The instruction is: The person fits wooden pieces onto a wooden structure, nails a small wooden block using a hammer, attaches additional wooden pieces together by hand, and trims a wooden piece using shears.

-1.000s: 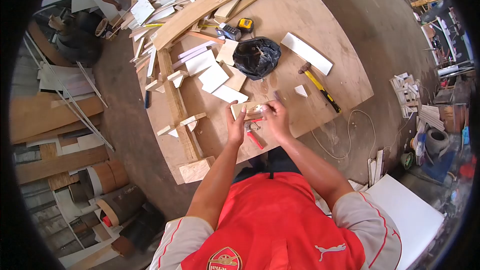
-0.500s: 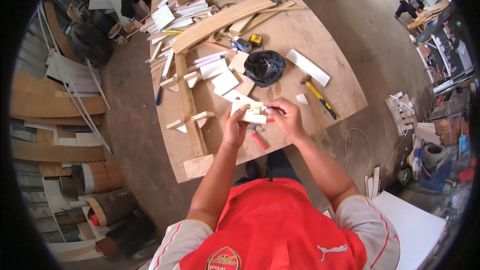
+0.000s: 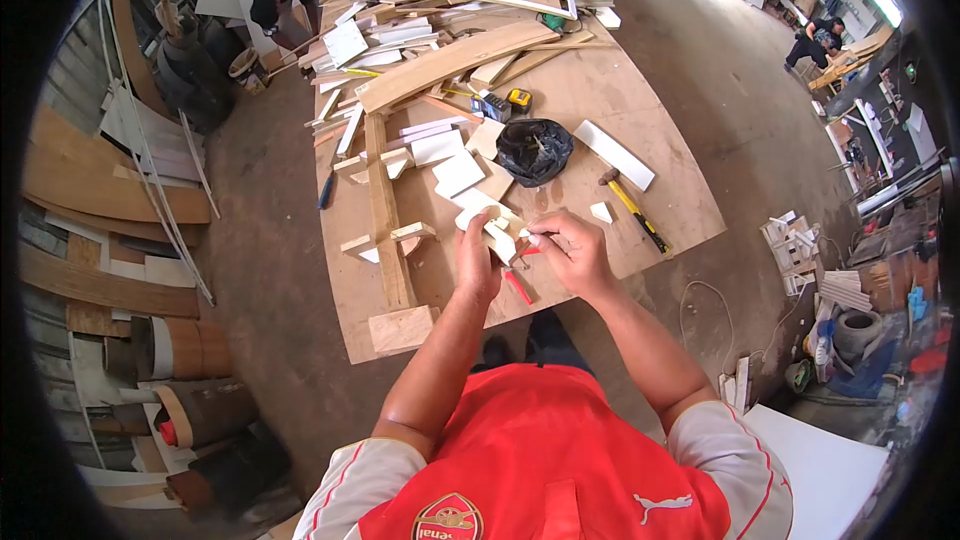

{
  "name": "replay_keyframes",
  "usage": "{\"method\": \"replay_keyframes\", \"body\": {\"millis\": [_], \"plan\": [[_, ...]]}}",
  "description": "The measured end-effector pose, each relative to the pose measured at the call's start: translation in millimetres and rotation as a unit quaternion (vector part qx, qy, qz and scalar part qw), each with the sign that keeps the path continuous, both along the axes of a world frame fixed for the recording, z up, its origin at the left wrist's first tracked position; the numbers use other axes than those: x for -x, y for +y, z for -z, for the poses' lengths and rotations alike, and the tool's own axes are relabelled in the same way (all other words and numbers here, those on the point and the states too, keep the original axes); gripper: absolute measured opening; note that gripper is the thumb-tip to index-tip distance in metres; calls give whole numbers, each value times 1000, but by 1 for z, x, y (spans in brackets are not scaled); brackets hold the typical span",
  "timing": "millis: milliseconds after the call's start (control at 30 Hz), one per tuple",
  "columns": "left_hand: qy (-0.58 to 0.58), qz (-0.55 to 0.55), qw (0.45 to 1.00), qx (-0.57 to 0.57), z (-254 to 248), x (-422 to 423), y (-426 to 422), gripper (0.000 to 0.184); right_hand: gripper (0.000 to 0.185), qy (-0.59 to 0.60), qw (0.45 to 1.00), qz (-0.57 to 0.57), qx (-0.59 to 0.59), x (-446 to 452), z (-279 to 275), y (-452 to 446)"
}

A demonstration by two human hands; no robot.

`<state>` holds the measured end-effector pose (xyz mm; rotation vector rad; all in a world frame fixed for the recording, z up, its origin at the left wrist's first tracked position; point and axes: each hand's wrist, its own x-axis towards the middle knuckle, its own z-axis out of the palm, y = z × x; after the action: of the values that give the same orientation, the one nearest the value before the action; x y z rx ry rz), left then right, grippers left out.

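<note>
My left hand [image 3: 476, 258] is wrapped round a small pale wooden piece [image 3: 499, 234] made of joined blocks. At its right end my right hand [image 3: 572, 252] pinches something too small to make out. Just below lie red-handled pliers [image 3: 518, 287], partly hidden by the wooden piece. A black plastic bag [image 3: 535, 152] sits open beyond my hands. To its right are a white board [image 3: 614, 155], a hammer [image 3: 637, 212] with a yellow and black handle, and a small white offcut [image 3: 601, 212].
A wooden frame piece [image 3: 382, 210] with cross blocks lies left on the table [image 3: 660, 140]. A long plank [image 3: 455, 65], tape measure [image 3: 519, 99] and piled strips are at the back. One person [image 3: 285, 0] is at the far left, another [image 3: 820, 43] at the far right.
The view has shifted, showing more of the room's far end. The wooden piece has been turned and tilted in my left hand, with my right hand still at its right end.
</note>
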<state>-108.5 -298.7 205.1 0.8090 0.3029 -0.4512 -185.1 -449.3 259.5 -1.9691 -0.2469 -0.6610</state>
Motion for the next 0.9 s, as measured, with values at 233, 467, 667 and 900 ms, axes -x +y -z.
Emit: {"method": "replay_keyframes", "body": {"millis": [233,467,667,900], "plan": [[-21,-3,999,-49,-12,-2,-4,32,15,-34,997,-12,67,1,-19,3],[-47,3,997,-63,8,-12,-3,33,15,-39,997,-16,69,-2,-18,2],[-44,-6,996,-75,-5,-12,-4,33,18,44,998,22,29,-2,-24,4],[-48,-7,996,-74,-7,-13,-7,34,20,122,979,17,-163,0,0,16]]}}
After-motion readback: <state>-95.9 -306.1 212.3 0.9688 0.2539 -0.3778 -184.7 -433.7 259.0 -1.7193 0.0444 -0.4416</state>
